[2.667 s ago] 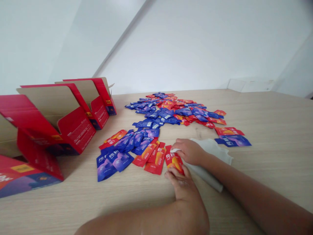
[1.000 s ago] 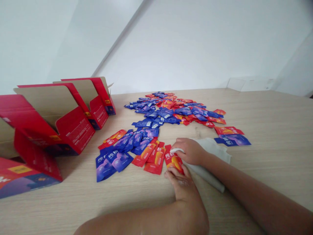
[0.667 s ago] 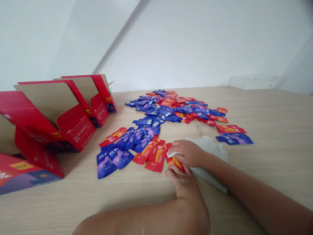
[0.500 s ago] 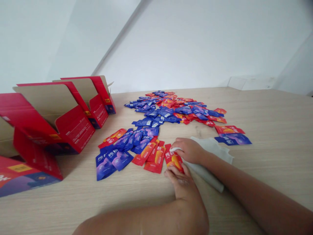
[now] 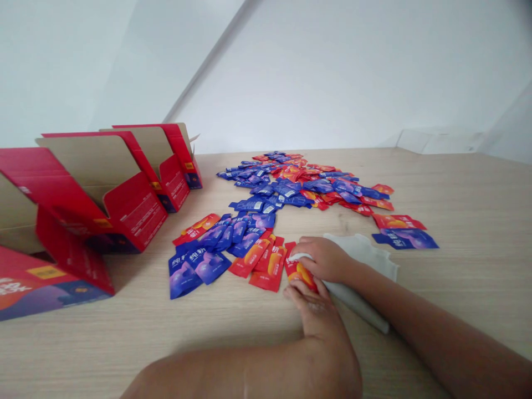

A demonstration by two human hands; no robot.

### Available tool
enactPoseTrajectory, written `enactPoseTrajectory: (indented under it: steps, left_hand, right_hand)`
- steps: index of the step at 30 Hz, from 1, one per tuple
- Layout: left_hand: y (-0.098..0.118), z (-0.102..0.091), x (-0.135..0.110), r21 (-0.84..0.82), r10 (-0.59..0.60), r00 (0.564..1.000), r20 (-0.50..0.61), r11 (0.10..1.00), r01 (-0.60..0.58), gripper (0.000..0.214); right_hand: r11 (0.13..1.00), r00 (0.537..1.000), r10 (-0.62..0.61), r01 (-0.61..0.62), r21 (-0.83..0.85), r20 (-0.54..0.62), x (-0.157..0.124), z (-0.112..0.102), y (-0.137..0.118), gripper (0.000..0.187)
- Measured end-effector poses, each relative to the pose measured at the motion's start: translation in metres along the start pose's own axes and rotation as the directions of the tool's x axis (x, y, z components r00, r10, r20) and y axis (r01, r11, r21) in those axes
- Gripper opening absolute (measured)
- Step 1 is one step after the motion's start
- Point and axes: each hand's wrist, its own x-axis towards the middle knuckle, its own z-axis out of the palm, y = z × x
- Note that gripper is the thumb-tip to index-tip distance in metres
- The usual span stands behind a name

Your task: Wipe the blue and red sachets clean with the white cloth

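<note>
A red sachet [image 5: 302, 275] with an orange fruit picture lies flat on the table in front of me. My left hand [image 5: 308, 303] grips its near end, thumb on the right side and fingers on the left. My right hand [image 5: 326, 257] has a white cloth [image 5: 366, 246] bunched in its fingers and presses a fold of it onto the sachet's upper part. The rest of the cloth spreads on the table beneath and right of that hand. Just left of the sachet lie several overlapping red sachets [image 5: 270, 269] and blue-purple sachets [image 5: 210, 265].
Open red cartons [image 5: 135, 210] stand in a row along the left. A large heap of blue and red sachets [image 5: 291, 185] spreads toward the back of the table. Two sachets [image 5: 405, 235] lie apart on the right. A white wall rises behind the table [image 5: 469, 305].
My right hand has slid the cloth slightly down the sachet, covering more of its lettering. My left hand keeps its grip. The whole view has shifted a little.
</note>
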Motion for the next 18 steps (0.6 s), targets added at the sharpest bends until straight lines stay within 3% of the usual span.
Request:
enactPoseTrajectory:
  steps: [4,9,14,18]
  left_hand:
    - [0.004,0.005,0.004,-0.021,-0.048,0.999,-0.018,0.999,0.047,0.05]
    - [0.011,0.015,0.01,-0.061,-0.102,0.992,-0.072,0.993,0.098,0.048]
    - [0.014,0.015,0.01,-0.096,-0.135,0.986,-0.094,0.987,0.126,0.042]
    - [0.014,0.016,0.009,-0.147,-0.137,0.984,-0.116,0.982,0.12,0.043]
  right_hand:
    - [0.994,0.994,0.101,-0.102,-0.024,-0.046,-0.001,0.0,0.011,0.023]
    - [1.0,0.989,0.009,-0.007,0.016,-0.151,-0.007,-0.008,-0.001,0.023]
    - [0.991,0.991,-0.131,0.13,0.033,0.012,-0.006,-0.007,-0.015,0.021]
    - [1.0,1.0,-0.026,0.026,-0.005,0.006,0.0,-0.001,-0.004,0.023]
